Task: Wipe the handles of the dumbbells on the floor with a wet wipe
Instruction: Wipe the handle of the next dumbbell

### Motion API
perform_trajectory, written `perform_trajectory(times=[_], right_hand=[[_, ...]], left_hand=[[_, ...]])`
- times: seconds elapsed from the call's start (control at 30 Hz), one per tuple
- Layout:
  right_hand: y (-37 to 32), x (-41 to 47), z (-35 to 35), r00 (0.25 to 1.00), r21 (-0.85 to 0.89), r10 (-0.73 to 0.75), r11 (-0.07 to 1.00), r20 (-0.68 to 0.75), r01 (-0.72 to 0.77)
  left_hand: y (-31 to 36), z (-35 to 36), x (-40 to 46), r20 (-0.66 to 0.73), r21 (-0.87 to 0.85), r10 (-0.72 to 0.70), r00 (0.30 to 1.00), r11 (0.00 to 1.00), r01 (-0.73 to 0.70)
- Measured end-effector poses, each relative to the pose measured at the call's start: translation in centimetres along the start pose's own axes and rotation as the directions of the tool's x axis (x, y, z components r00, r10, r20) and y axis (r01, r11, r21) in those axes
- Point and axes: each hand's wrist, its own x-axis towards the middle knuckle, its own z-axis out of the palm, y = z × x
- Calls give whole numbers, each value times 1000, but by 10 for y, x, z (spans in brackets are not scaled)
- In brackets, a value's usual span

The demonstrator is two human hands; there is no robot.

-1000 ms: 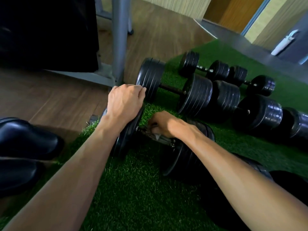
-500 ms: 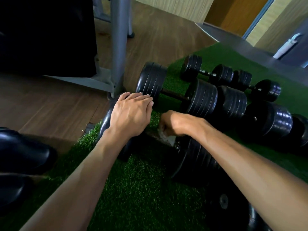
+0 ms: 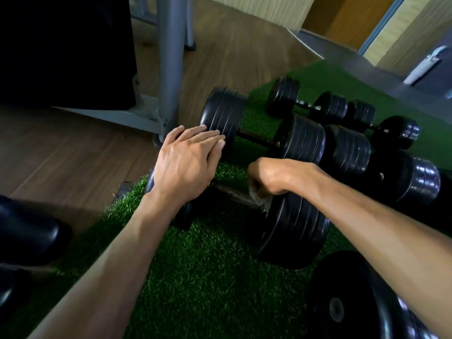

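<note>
The nearest black dumbbell (image 3: 293, 231) lies on the green turf (image 3: 208, 277). My left hand (image 3: 186, 165) rests flat, fingers straight, on top of its left weight stack, which it mostly hides. My right hand (image 3: 269, 178) grips the dumbbell's dark handle (image 3: 232, 195) near the right stack, with a white wet wipe (image 3: 256, 199) showing under the fingers. Behind it lies a second large dumbbell (image 3: 264, 133), and several more dumbbells (image 3: 354, 152) stretch away to the right.
A grey metal frame post (image 3: 171, 67) with a base bar stands on the wooden floor (image 3: 61, 152) just left of the dumbbells. Black shoes (image 3: 27, 231) sit at the left edge. A loose black weight plate (image 3: 342, 304) lies at the lower right.
My left hand has opened from a curled grip on the left stack to lying flat on it. My right hand with the wipe has slid along the handle toward the right stack.
</note>
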Motion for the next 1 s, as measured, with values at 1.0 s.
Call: perform_trajectory(times=[1.0], right_hand=[[-60,-43,26,965,171,-150,967,-215,188]], left_hand=[[24,-67,-72,-160,37,6,987,999,0]])
